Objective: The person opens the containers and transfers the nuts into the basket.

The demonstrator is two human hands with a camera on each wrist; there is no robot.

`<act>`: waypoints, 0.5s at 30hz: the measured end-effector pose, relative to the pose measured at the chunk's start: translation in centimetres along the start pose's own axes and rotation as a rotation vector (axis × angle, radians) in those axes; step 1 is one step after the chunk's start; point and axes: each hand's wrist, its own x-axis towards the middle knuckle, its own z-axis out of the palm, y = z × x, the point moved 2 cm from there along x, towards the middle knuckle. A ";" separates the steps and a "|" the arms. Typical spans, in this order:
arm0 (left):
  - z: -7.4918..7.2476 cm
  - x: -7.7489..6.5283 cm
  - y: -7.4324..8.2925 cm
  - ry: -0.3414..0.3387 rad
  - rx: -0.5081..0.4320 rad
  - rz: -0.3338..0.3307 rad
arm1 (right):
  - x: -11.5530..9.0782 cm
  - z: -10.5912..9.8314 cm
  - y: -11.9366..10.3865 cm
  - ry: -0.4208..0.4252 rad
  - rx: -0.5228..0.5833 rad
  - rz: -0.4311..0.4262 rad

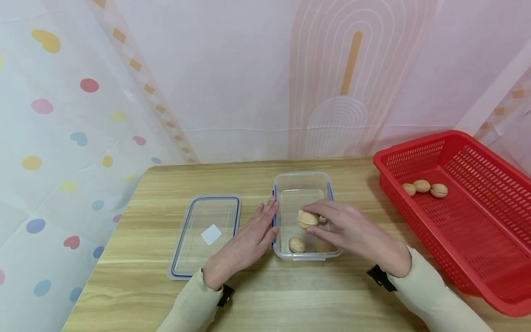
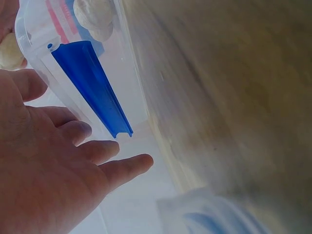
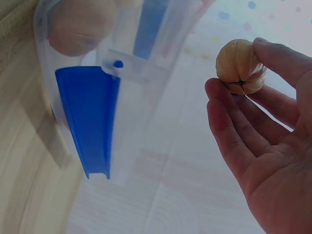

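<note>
My right hand (image 1: pixel 352 228) pinches a walnut (image 1: pixel 308 219) between thumb and fingertips, over a clear plastic box (image 1: pixel 304 255) with blue side clips. The right wrist view shows that walnut (image 3: pixel 240 67) held above the box's rim. Inside the box lie several walnuts; one walnut (image 1: pixel 297 245) shows at the near left corner, others partly behind my right hand. My left hand (image 1: pixel 249 240) has its fingers extended along the box's left side, fingertips right at the wall. In the left wrist view a blue clip (image 2: pixel 92 87) hangs beside those fingers.
A clear lid (image 1: pixel 192 249) with a blue seal and a white square label lies on the wooden table (image 1: pixel 265 304) to the left. At the right stands a red perforated basket (image 1: pixel 415 230) with walnuts (image 1: pixel 421 186) at its far left end. A patterned curtain hangs behind.
</note>
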 end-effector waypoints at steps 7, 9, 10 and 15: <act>-0.1 0.1 0.1 0.001 0.006 0.010 | -0.9 -1.3 -0.3 0.036 -0.029 0.031; -0.1 0.1 0.1 0.001 0.001 0.012 | -1.2 -1.6 -0.3 0.048 -0.041 0.030; -0.1 0.1 0.1 0.002 0.000 0.013 | -1.3 -1.8 -0.3 0.056 -0.048 0.028; 0.0 0.1 0.0 0.003 0.001 0.020 | -1.8 -2.8 -0.5 0.124 -0.068 -0.017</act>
